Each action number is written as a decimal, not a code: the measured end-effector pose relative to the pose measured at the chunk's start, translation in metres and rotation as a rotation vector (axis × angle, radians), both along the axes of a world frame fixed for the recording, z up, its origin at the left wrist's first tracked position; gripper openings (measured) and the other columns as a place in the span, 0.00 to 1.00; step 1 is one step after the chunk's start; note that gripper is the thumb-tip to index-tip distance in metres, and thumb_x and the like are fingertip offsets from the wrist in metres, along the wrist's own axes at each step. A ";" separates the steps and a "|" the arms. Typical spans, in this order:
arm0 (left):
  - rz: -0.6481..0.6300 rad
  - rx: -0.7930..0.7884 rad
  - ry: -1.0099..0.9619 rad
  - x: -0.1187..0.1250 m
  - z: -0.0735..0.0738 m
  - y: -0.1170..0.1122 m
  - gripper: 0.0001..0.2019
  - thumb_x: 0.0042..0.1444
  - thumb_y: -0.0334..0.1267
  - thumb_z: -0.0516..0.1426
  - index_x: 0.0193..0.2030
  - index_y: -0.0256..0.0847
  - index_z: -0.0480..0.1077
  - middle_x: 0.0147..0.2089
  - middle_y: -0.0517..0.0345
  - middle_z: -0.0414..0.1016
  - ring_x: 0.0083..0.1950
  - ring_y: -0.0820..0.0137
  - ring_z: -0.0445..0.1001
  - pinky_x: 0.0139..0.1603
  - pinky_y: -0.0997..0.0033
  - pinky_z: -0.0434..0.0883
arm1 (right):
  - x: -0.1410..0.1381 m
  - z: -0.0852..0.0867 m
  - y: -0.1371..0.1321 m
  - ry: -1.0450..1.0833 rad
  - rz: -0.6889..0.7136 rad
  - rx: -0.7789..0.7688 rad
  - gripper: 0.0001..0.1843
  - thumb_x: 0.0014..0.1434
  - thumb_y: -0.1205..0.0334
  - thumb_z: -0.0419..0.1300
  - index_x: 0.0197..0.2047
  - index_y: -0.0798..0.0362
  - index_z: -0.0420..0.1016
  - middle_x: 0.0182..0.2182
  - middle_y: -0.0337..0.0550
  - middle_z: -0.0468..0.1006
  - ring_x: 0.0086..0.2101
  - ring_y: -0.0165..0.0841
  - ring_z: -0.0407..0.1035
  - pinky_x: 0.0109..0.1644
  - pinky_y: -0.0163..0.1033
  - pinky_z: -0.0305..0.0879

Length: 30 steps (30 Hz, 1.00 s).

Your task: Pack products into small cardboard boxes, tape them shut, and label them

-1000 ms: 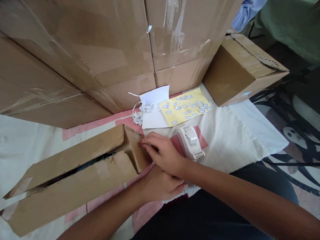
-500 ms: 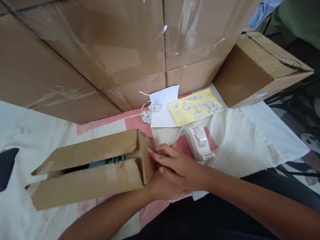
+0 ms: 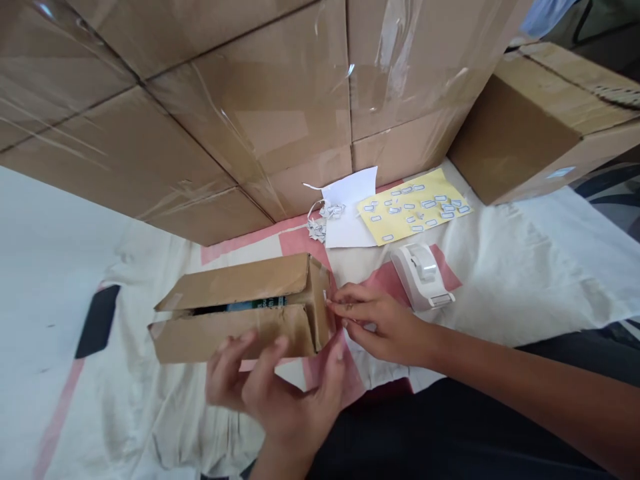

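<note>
A small brown cardboard box (image 3: 240,280) lies on the cloth, its top flaps slightly apart over something dark with green and blue print. On its right end a small white label (image 3: 325,294) shows. My right hand (image 3: 383,323) reaches to that end, fingers stretched out and fingertips at the label, the thumb apart below them. My left hand (image 3: 285,393) is open with spread fingers, just in front of the box's near side; whether its fingertips touch the cardboard I cannot tell. A white tape dispenser (image 3: 420,277) stands right of my right hand.
Large taped cartons (image 3: 290,100) form a wall behind. Against them lie a white sheet (image 3: 350,227) with paper scraps (image 3: 317,230) and a yellow sheet (image 3: 400,223) bearing several small labels. Another carton (image 3: 540,127) stands right; a dark flat object (image 3: 99,320) lies left.
My left hand has come out from under my right hand, moving left to the box's front with fingers spreading. My right hand stays at the box's end. The camera view has shifted.
</note>
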<state>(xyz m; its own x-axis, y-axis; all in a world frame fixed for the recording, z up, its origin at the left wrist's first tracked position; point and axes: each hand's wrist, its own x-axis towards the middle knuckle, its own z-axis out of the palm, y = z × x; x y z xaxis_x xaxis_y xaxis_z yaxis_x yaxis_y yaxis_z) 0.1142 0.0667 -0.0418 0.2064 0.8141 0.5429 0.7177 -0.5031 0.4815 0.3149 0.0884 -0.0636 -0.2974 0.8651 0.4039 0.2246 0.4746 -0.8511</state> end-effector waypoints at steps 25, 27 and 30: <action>0.245 0.353 0.045 0.007 -0.026 0.009 0.35 0.47 0.38 0.68 0.55 0.47 0.50 0.64 0.42 0.54 0.75 0.47 0.49 0.71 0.22 0.48 | -0.012 -0.002 0.020 -0.145 -0.081 -0.050 0.17 0.65 0.72 0.56 0.56 0.54 0.65 0.51 0.53 0.73 0.54 0.43 0.69 0.57 0.53 0.69; 0.216 0.377 0.047 0.006 -0.025 0.008 0.37 0.48 0.38 0.68 0.58 0.47 0.50 0.64 0.40 0.54 0.75 0.46 0.49 0.70 0.22 0.50 | -0.009 0.003 0.020 -0.143 -0.087 -0.044 0.20 0.65 0.71 0.56 0.60 0.53 0.65 0.53 0.53 0.74 0.54 0.43 0.69 0.59 0.54 0.68; 0.188 0.384 0.037 0.007 -0.024 0.006 0.40 0.50 0.38 0.69 0.63 0.47 0.49 0.66 0.38 0.53 0.75 0.46 0.50 0.70 0.24 0.52 | -0.008 0.010 0.021 -0.124 -0.096 0.003 0.25 0.64 0.70 0.57 0.64 0.51 0.64 0.55 0.54 0.74 0.55 0.44 0.69 0.60 0.55 0.68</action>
<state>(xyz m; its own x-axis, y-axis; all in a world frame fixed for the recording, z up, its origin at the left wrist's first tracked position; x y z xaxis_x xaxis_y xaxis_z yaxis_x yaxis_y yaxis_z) 0.1209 0.0724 -0.0656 0.0985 0.5800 0.8087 0.8273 -0.4994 0.2574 0.3067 0.1094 -0.0537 -0.2614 0.8906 0.3722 0.3720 0.4487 -0.8126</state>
